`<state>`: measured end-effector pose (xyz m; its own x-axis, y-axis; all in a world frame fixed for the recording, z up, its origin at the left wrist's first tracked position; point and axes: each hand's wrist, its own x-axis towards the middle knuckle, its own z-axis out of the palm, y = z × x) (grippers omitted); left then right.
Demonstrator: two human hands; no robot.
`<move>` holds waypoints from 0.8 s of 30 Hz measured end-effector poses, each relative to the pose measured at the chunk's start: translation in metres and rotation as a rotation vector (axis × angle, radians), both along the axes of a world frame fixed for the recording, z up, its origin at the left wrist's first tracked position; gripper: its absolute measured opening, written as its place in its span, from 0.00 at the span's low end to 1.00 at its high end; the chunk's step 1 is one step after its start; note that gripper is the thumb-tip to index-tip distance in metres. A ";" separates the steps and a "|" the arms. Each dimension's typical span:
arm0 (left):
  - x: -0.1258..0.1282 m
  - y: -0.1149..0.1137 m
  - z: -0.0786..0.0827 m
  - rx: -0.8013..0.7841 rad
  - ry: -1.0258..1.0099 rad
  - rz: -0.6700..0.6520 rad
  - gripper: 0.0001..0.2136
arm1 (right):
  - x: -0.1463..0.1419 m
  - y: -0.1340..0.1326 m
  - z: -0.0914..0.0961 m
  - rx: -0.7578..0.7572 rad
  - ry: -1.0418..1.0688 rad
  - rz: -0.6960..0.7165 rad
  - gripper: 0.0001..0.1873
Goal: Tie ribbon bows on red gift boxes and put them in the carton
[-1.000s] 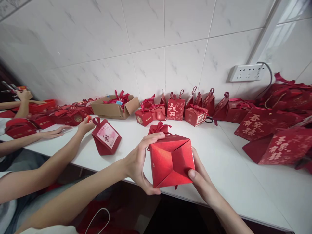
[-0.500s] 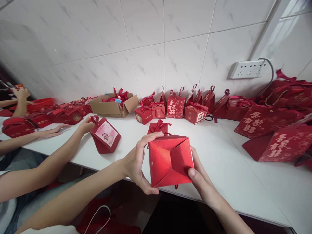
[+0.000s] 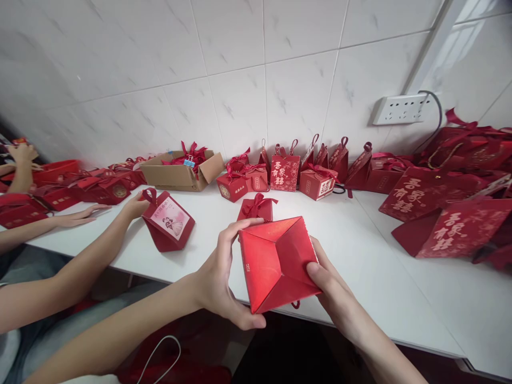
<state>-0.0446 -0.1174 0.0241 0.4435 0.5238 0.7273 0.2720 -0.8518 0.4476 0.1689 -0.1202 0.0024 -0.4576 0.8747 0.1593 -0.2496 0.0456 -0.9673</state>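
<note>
A red paper gift box [image 3: 262,266] is held up over the table's front edge, its folded base with crossing flaps facing me. My left hand [image 3: 226,277] grips its left side, fingers along the top edge and thumb at the lower corner. On the right side my right hand [image 3: 330,280] holds it, the thumb pressed on the base and the other fingers behind. Part of a dark red cord shows below the box. Just behind stands a smaller red box with a ribbon bow [image 3: 256,207].
A co-worker's hand [image 3: 134,205] touches a red box with a couple picture [image 3: 170,221] at left. An open cardboard carton [image 3: 172,176] holds ribboned items. Several red gift boxes [image 3: 286,173] line the wall; more bags [image 3: 460,229] lie right. A power strip [image 3: 404,108] is on the wall.
The box in my hands has tilted slightly, its lower right corner rising. Both hands keep their hold on it. The whole view has shifted a little.
</note>
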 end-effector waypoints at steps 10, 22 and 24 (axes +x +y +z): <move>-0.002 0.000 0.002 0.166 0.068 0.004 0.55 | 0.005 0.001 0.011 -0.031 0.003 0.064 0.24; -0.002 0.000 0.004 0.051 0.042 -0.005 0.52 | 0.006 0.000 0.009 -0.011 -0.103 0.020 0.38; -0.002 0.002 0.004 0.055 0.042 -0.031 0.54 | 0.009 0.001 0.013 0.021 -0.155 0.041 0.42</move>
<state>-0.0467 -0.1150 0.0280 0.4899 0.4693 0.7347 0.2626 -0.8830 0.3890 0.1776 -0.1188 0.0154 -0.5136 0.8519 0.1022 -0.0997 0.0591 -0.9933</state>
